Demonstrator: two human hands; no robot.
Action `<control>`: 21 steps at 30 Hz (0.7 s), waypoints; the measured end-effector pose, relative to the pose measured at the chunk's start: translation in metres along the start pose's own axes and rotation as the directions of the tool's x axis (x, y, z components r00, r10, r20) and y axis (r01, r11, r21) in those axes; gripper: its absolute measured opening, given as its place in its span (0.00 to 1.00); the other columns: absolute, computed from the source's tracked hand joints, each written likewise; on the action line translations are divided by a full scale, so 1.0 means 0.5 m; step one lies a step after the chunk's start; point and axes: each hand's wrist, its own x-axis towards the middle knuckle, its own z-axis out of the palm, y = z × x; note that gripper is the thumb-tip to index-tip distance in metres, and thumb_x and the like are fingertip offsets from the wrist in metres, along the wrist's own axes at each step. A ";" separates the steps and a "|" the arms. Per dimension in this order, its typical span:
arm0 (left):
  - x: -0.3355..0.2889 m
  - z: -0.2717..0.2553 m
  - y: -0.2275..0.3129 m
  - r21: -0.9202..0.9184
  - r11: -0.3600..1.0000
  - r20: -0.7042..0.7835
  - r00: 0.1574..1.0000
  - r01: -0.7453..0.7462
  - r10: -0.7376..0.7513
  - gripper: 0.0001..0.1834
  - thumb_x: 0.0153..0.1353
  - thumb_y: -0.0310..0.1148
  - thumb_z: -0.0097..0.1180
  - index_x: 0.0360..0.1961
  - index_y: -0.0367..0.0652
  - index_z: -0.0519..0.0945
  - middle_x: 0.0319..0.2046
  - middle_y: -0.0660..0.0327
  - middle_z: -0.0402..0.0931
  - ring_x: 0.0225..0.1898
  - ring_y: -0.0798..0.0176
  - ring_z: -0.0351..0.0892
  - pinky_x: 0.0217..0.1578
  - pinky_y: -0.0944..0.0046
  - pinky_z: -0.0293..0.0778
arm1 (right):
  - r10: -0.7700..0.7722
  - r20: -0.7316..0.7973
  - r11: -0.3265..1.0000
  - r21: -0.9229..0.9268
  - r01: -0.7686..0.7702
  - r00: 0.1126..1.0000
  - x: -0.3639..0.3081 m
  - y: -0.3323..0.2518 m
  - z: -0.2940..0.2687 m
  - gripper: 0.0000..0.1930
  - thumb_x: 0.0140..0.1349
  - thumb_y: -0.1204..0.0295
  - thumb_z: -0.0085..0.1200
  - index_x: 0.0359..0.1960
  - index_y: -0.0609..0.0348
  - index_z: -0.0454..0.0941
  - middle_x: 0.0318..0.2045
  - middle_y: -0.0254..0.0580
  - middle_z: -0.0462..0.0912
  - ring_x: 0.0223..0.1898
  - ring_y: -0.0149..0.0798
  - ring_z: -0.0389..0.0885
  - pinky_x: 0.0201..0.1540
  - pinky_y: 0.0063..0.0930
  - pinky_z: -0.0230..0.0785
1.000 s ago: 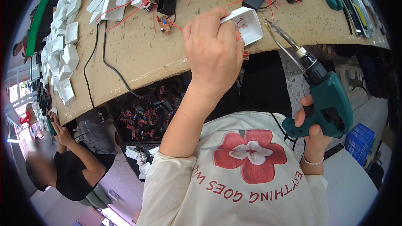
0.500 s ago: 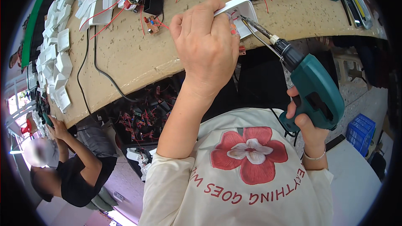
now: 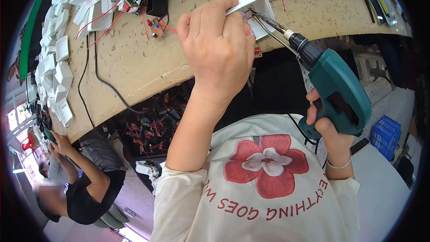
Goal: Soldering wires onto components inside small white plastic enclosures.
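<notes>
My left hand (image 3: pixel 217 51) is closed on a white plastic housing (image 3: pixel 261 2), tilted at the table's near edge with its open side toward the right. Part of the housing and my fingertips are hidden behind the back of that hand. In my right hand (image 3: pixel 329 127) is a dark green pistol-shaped soldering gun (image 3: pixel 341 90), with my fingers wrapped round its grip. Its metal tip and thin side tube (image 3: pixel 273 33) reach into the housing, close to thin red wires. A small red circuit board (image 3: pixel 257 52) shows just below the housing.
White housings (image 3: pixel 58 74) are heaped along the table's left side. A circuit board with red wires (image 3: pixel 156 29) and black boxes (image 3: pixel 156 4) lie nearby. Below the edge stands a dark bin of wired boards (image 3: pixel 152 127). Another person (image 3: pixel 89 188) works at left; a blue crate (image 3: pixel 385 136) is at right.
The view has shifted slightly, so the tabletop things appear a little further left and up. Both hands keep their holds, and the soldering gun's tip stays inside the housing.
</notes>
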 end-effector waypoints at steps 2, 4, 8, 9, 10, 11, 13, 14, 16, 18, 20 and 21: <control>0.000 0.002 -0.001 -0.017 1.000 -0.006 1.000 -0.002 0.002 0.11 0.34 0.26 0.57 0.23 0.37 0.73 0.37 0.58 0.70 0.36 0.57 0.69 0.40 0.58 0.58 | -0.004 0.000 1.000 0.005 0.004 1.000 0.000 -0.001 0.001 0.35 0.45 0.57 0.63 0.49 0.69 0.63 0.35 0.48 0.74 0.23 0.28 0.72 0.23 0.18 0.66; 0.001 0.003 -0.002 -0.033 0.999 -0.013 1.000 -0.004 0.004 0.11 0.34 0.26 0.57 0.23 0.37 0.73 0.37 0.58 0.70 0.36 0.57 0.69 0.40 0.58 0.59 | -0.008 0.001 1.000 0.011 0.008 1.000 0.001 -0.001 0.003 0.36 0.45 0.56 0.63 0.49 0.70 0.63 0.35 0.48 0.74 0.22 0.28 0.72 0.23 0.17 0.66; 0.002 0.007 -0.005 -0.042 0.999 -0.031 0.999 -0.018 0.017 0.11 0.32 0.25 0.56 0.23 0.35 0.73 0.36 0.56 0.70 0.36 0.55 0.69 0.38 0.58 0.62 | -0.022 -0.021 1.000 -0.004 0.022 1.000 0.003 -0.002 0.006 0.36 0.45 0.56 0.63 0.49 0.69 0.64 0.35 0.48 0.74 0.22 0.28 0.72 0.22 0.17 0.65; 0.002 0.008 -0.005 -0.047 0.999 -0.043 0.999 -0.028 0.026 0.12 0.32 0.25 0.56 0.23 0.35 0.73 0.35 0.56 0.70 0.36 0.55 0.69 0.38 0.58 0.63 | -0.014 -0.024 1.000 -0.002 0.014 1.000 0.003 -0.002 0.005 0.36 0.45 0.56 0.63 0.49 0.69 0.64 0.35 0.48 0.74 0.22 0.28 0.72 0.22 0.17 0.65; 0.002 0.009 -0.005 -0.047 0.998 -0.042 0.999 -0.029 0.027 0.12 0.32 0.25 0.56 0.23 0.35 0.73 0.35 0.56 0.70 0.36 0.55 0.69 0.38 0.58 0.63 | -0.014 -0.025 1.000 -0.002 0.014 1.000 0.003 -0.001 0.005 0.36 0.45 0.56 0.63 0.49 0.69 0.64 0.35 0.48 0.74 0.22 0.28 0.72 0.22 0.17 0.65; 0.002 0.010 -0.005 -0.062 0.998 -0.045 0.999 -0.026 0.023 0.12 0.31 0.25 0.56 0.23 0.35 0.73 0.35 0.56 0.70 0.35 0.54 0.69 0.37 0.58 0.63 | -0.023 -0.029 1.000 0.001 0.023 0.999 0.002 0.002 0.005 0.36 0.45 0.56 0.63 0.49 0.69 0.64 0.35 0.48 0.74 0.22 0.28 0.72 0.22 0.17 0.65; 0.001 0.011 -0.004 -0.077 0.997 -0.048 0.999 -0.023 0.020 0.12 0.31 0.24 0.56 0.23 0.35 0.73 0.35 0.55 0.70 0.35 0.54 0.70 0.37 0.58 0.64 | -0.033 -0.034 0.999 0.003 0.034 0.999 0.002 0.003 0.005 0.36 0.45 0.56 0.63 0.49 0.69 0.64 0.35 0.48 0.74 0.22 0.28 0.72 0.22 0.17 0.65; 0.001 0.011 -0.004 -0.077 0.997 -0.048 0.999 -0.024 0.020 0.12 0.30 0.24 0.56 0.23 0.34 0.73 0.35 0.55 0.70 0.35 0.54 0.70 0.37 0.58 0.64 | -0.022 -0.031 1.000 0.016 0.023 0.999 0.002 0.002 0.005 0.36 0.45 0.56 0.63 0.49 0.69 0.64 0.35 0.48 0.74 0.22 0.28 0.72 0.23 0.17 0.66; 0.001 0.010 -0.004 -0.077 0.997 -0.049 0.999 -0.025 0.021 0.12 0.30 0.24 0.56 0.22 0.34 0.72 0.35 0.55 0.70 0.35 0.54 0.70 0.37 0.58 0.64 | -0.012 -0.028 1.000 0.028 0.013 1.000 0.002 0.000 0.005 0.36 0.45 0.57 0.63 0.50 0.69 0.64 0.35 0.48 0.74 0.22 0.28 0.73 0.23 0.17 0.66; 0.002 0.008 -0.003 -0.073 0.997 -0.040 0.999 -0.010 0.007 0.12 0.30 0.24 0.56 0.22 0.34 0.72 0.35 0.55 0.70 0.35 0.54 0.70 0.37 0.58 0.64 | -0.002 -0.024 1.000 0.021 0.003 1.000 0.000 -0.002 0.004 0.36 0.44 0.57 0.64 0.50 0.69 0.63 0.35 0.48 0.74 0.22 0.28 0.73 0.23 0.16 0.66; 0.001 0.011 -0.004 -0.077 0.997 -0.046 0.999 -0.015 0.011 0.12 0.30 0.24 0.56 0.22 0.34 0.72 0.35 0.55 0.70 0.35 0.54 0.70 0.36 0.58 0.64 | 0.012 -0.017 1.000 0.028 -0.012 1.000 -0.001 -0.003 0.003 0.36 0.44 0.57 0.64 0.50 0.69 0.64 0.35 0.48 0.74 0.22 0.28 0.73 0.22 0.16 0.66; 0.000 0.012 -0.005 -0.082 0.996 -0.051 0.999 -0.018 0.014 0.13 0.30 0.24 0.56 0.22 0.34 0.72 0.35 0.55 0.70 0.35 0.54 0.70 0.36 0.58 0.64 | 0.029 -0.010 0.999 0.036 -0.029 1.000 -0.002 -0.003 0.002 0.36 0.44 0.57 0.64 0.50 0.69 0.64 0.35 0.48 0.74 0.22 0.28 0.73 0.22 0.16 0.66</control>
